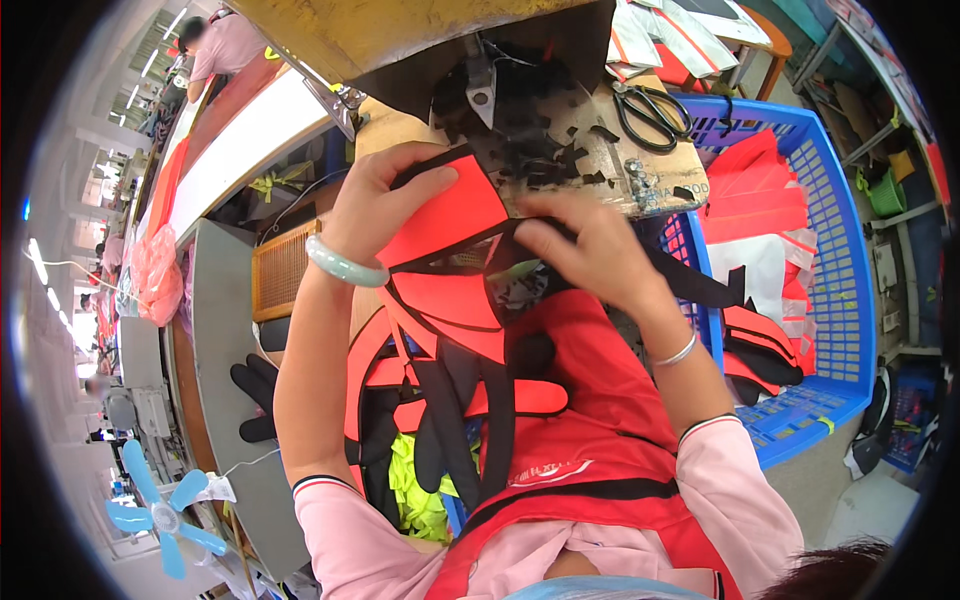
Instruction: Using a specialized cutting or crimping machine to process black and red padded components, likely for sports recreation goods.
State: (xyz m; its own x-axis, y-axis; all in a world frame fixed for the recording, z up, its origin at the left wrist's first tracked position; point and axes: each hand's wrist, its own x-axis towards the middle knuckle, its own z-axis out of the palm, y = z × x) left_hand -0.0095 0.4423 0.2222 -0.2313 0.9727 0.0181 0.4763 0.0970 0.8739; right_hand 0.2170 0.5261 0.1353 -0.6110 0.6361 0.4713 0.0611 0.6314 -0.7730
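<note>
My left hand (372,208), with a pale green bangle at its wrist, is closed on an orange-red fabric piece (455,208) edged in black, thumb lying on its face. At the piece's right corner my right hand (595,245) pinches a black fabric strip (550,226); its fingers are slightly blurred. More orange-red panels with black edging (450,300) hang below, over my lap. Just beyond the held piece, a metal machine part (481,95) points down under a worn yellow housing (430,30). Black offcuts (545,140) litter the wooden work surface there.
Black-handled scissors (652,115) lie at the work surface's right. A blue plastic basket (850,280) on my right holds red, white and black pieces. Yellow-green fabric (418,490) sits below the hanging panels. A blue-bladed fan (163,515) stands at left; another person (228,48) leans over a table.
</note>
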